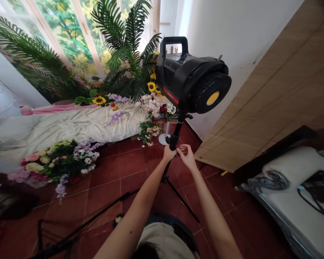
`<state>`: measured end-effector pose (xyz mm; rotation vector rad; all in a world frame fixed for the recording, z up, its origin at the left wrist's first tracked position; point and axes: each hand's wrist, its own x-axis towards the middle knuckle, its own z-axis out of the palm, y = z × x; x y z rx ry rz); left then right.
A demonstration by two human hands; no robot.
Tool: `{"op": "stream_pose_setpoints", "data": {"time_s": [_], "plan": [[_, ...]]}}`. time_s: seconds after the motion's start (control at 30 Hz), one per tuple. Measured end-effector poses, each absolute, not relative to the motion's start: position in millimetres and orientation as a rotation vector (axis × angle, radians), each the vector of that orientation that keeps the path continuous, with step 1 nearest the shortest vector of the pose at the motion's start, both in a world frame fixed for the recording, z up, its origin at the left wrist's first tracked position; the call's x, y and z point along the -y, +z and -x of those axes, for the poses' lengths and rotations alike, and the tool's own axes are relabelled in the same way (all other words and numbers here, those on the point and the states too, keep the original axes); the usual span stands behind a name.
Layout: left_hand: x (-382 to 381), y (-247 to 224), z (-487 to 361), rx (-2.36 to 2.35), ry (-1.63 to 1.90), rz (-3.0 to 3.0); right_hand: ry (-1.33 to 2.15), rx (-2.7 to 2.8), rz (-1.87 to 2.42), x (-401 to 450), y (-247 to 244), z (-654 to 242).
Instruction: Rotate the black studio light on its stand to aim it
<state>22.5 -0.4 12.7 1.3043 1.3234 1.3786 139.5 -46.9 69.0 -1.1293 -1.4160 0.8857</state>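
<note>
As daylight tones from a window scene fill the far side of a flower-dressed room, red floor tiles (132,162) spread beneath a person at work, with a white wall (245,25) behind and a tall wooden panel (272,97) leaning in at the right. A long, rumpled white cloth (78,126) runs along the left, opposite a pale upholstered seat (307,208) with carved silvery trim, while palm fronds (116,43) rise by the window. Front and center, a black stand (178,126) with splayed legs carries a studio light (180,77) above the person's hands, its front turned to the right; a mixed bouquet (56,162) sits low at the left. The left hand (169,153) is wrapped around the stand's pole below the light. The right hand (187,155) is raised just beside it, fingers loosely curled toward the pole; whether its fingertips touch cannot be told. The step in hand looks to be steadying or adjusting the stand, and the next move seems to call for a firm left hold under the top-heavy light and a careful right-hand touch near a small black knob (167,139) on the pole.
</note>
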Motion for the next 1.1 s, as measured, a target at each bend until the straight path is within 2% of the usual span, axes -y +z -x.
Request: {"op": "stream_pose_setpoints", "data": {"time_s": [0.23, 0.37, 0.47, 0.67, 0.77, 0.87, 1.0, 1.1], "plan": [[2, 16, -23, -1.329, 1.401, -1.27, 0.732, 1.517, 1.319, 68, 55, -143], [6, 22, -24, -1.287, 1.395, -1.202, 0.785, 1.47, 1.297, 65, 54, -136], [8, 22, -24, -1.286, 1.386, -1.201, 0.95, 1.264, 1.256, 61, 47, -129], [7, 17, -24, -1.32, 1.394, -1.232, 1.54, 0.793, 1.091, 54, 40, -124], [6, 17, -24, -1.341, 1.4, -1.253, 1.643, 0.755, 1.075, 58, 40, -126], [6, 17, -24, -1.338, 1.399, -1.26, 1.479, 0.876, 1.244, 69, 42, -129], [4, 16, -24, -1.337, 1.403, -1.267, 0.904, 1.398, 1.591, 83, 52, -138], [3, 17, -25, -1.339, 1.422, -1.264, 0.623, 1.701, 1.676, 83, 59, -143]]}}
